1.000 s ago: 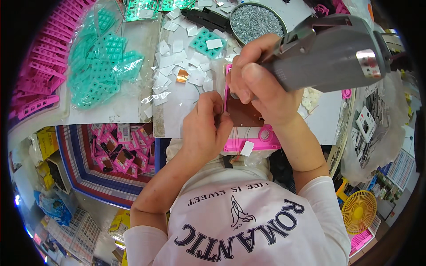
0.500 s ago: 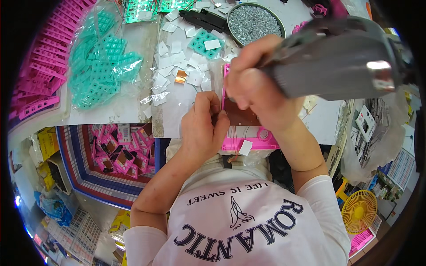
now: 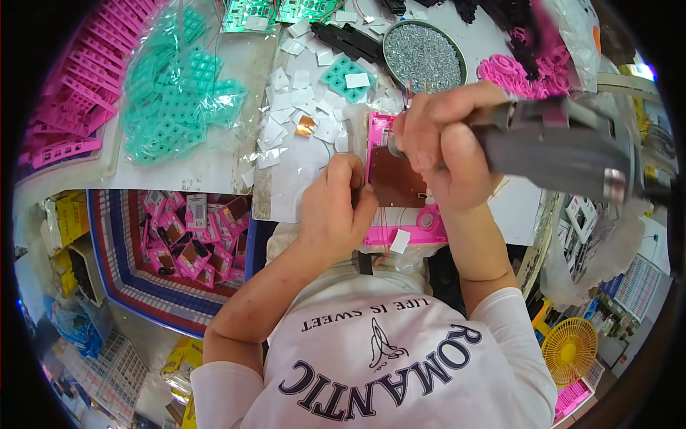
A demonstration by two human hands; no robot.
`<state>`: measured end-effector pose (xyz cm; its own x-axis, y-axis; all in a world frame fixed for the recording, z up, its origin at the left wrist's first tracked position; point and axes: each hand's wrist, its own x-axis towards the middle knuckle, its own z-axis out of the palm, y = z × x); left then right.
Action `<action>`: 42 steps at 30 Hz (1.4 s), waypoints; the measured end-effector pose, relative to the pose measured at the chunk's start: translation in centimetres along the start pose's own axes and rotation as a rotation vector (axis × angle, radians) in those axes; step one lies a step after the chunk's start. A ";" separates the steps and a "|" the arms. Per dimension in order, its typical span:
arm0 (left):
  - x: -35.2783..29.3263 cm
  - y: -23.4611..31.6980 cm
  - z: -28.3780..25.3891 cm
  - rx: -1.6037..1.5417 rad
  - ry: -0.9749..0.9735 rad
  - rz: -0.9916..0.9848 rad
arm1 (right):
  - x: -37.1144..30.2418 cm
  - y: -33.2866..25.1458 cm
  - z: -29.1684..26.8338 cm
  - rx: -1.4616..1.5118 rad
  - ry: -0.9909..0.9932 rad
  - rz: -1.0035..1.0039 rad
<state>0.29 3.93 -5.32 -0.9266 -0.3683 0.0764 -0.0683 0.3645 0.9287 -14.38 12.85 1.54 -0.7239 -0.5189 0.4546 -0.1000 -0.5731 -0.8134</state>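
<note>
A pink plastic housing (image 3: 373, 132) with a brown circuit board (image 3: 391, 182) in it lies at the table's near edge. Thin wires run from the board to a pink strip with a round ring (image 3: 429, 220) at its near end. My left hand (image 3: 336, 200) is closed, thumb and fingers pinching the housing's left edge. Above the housing's right side, my right hand (image 3: 450, 136) is wrapped round a dark grey power screwdriver (image 3: 561, 154), its body pointing to the right. That hand hides the tool's tip and part of the board.
A round dish of small screws (image 3: 423, 61) stands behind the housing, by a teal keypad sheet (image 3: 346, 77) and scattered white pads (image 3: 286, 96). Left are bagged teal keypads (image 3: 179, 100) and stacked pink housings (image 3: 82, 79). A striped bin (image 3: 128, 264) holds pink units (image 3: 196, 250).
My right hand and the power screwdriver have shifted right and slightly nearer, uncovering more of the brown board. The left hand stays at the housing's left edge. The whole view has shifted slightly.
</note>
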 end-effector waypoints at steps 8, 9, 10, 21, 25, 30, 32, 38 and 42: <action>-0.2 -0.3 0.2 -0.032 -0.002 -0.035 | 0.0 -0.8 -0.1 0.014 -0.095 0.012; -0.2 -0.3 0.2 -0.040 0.007 -0.027 | -0.3 -0.6 -0.3 -0.074 -0.123 0.039; -0.2 -0.3 0.3 -0.046 0.008 -0.027 | -0.5 -0.5 -0.3 -0.111 -0.137 0.072; -0.1 -0.8 0.6 -0.053 0.035 0.024 | -0.7 0.0 0.5 -0.232 -0.144 0.071; 0.0 -0.8 0.6 -0.051 0.040 0.043 | -0.7 -0.3 0.7 -0.199 -0.165 0.094; 0.0 -0.8 0.6 -0.051 0.038 0.036 | -0.6 -0.5 1.8 -0.277 -0.174 0.145; -0.1 -0.7 0.5 -0.045 0.035 0.028 | -0.7 -0.4 1.3 -0.287 -0.144 0.144; 0.1 -0.5 0.4 -0.025 0.025 0.035 | -0.8 -1.0 1.3 -0.250 -0.189 0.207; 0.2 -0.5 0.3 0.007 0.042 0.091 | -0.9 -0.6 1.3 -0.300 -0.257 0.129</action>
<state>0.01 3.95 -5.89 -0.9129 -0.3685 0.1757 0.0129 0.4039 0.9147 -12.79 12.91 2.09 -0.5534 -0.7378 0.3865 -0.2417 -0.3018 -0.9222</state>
